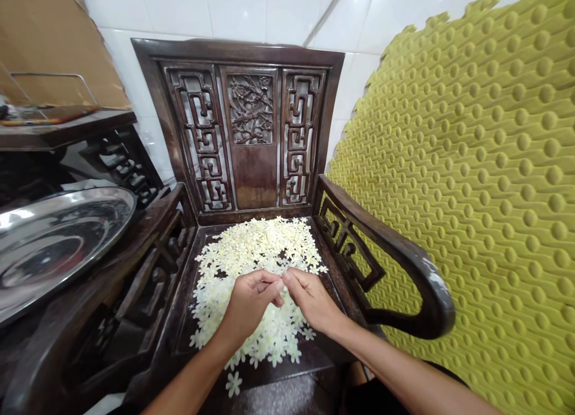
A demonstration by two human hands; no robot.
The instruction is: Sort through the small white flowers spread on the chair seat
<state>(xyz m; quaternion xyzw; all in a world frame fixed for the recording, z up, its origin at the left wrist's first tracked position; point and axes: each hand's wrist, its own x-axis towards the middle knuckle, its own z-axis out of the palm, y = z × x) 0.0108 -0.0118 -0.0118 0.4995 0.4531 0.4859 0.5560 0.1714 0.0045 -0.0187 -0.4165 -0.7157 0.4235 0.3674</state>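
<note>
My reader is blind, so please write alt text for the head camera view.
Left hand and right hand held close together above pale star-shaped flowers spread over the seat of a dark carved wooden armchair. A round metal tray is at picture left; a yellow studded interlocking mat stands at right.

Creamy-white flowers [265, 328], petals spread, lie massed on the dark seat [309, 360]. Single blooms blur together toward the middle, perhaps overlapping.

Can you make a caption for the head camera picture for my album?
Left hand and right hand close together over pale flowers spread on a carved wooden chair.
</note>
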